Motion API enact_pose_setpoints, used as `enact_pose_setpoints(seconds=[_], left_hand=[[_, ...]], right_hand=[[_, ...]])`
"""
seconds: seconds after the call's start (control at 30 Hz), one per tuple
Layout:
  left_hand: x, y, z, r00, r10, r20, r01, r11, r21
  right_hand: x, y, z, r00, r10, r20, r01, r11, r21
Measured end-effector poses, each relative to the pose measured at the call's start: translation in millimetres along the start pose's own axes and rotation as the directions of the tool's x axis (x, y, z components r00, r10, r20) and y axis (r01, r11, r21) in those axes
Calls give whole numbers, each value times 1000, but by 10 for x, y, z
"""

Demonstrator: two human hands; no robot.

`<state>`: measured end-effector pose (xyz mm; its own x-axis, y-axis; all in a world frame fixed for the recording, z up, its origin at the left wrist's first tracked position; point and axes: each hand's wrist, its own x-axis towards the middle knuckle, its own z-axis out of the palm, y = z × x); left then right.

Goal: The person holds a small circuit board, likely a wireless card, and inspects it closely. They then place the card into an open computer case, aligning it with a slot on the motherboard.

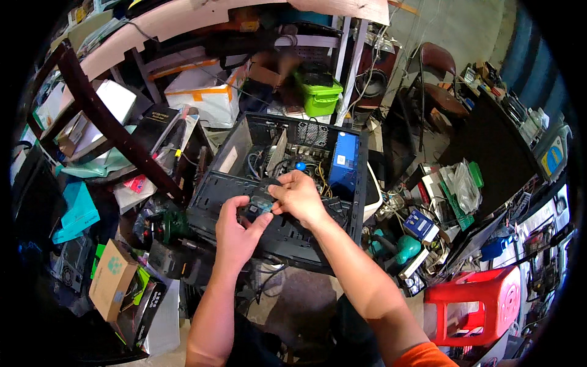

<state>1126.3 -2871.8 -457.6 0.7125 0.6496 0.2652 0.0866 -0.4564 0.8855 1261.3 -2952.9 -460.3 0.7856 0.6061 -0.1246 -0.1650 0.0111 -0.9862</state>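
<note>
Small dark part (pixel 262 200) above a computer case (pixel 211 194)

Mid-frame, the right hand (pixel 299 199) holds the part in a narrow grip; the left hand (pixel 235 235), its grip slightly wider, braces the lower edge. Light, even pressure should avoid twisting. The case is black, partly perforated; a smooth blue box (pixel 344 164) sits right.

The computer case (pixel 214 192) was black, its inner box (pixel 345 176) blue — the stool (pixel 506 298) red, the tub (pixel 322 101) lime green, the carton (pixel 199 105) white with orange stripes.
</note>
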Motion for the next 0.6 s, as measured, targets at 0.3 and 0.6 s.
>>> enact_pose_setpoints(seconds=[0.3,0.6], left_hand=[[-30,14,128,967,237,-95,-180,897,404],[-40,40,43,974,225,12,-209,880,426]], right_hand=[[-64,-5,-55,994,69,81,-66,997,-41],[-17,-92,-207,998,64,1,-64,997,36]])
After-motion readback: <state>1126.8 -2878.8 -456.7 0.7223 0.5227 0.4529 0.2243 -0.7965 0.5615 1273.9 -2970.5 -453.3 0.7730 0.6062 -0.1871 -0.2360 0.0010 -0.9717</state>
